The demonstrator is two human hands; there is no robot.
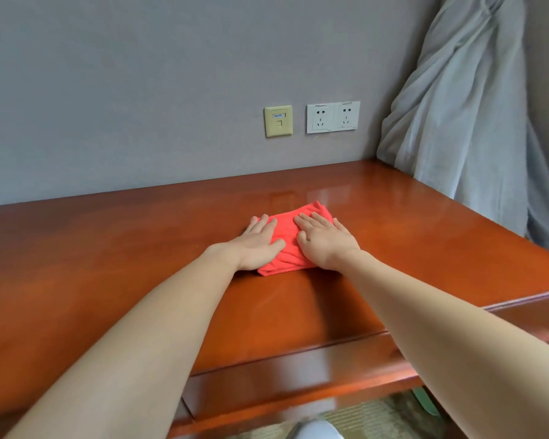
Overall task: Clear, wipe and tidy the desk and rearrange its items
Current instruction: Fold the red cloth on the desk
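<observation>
Wiping, apparently: pressing the folded red cloth [286, 231] flat on the middle of the desk [425, 232] under the left hand [257, 242] and right hand [324, 242], with straight, spread fingers [311, 220] gripping nothing, and next probably needing steady pressure while sliding toward the edges.

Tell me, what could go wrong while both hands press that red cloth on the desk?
The folded red cloth is covered only partly by the left hand and right hand, so it might bunch and leave streaks on the desk. Wiping far right could snag the curtain hanging there.
</observation>
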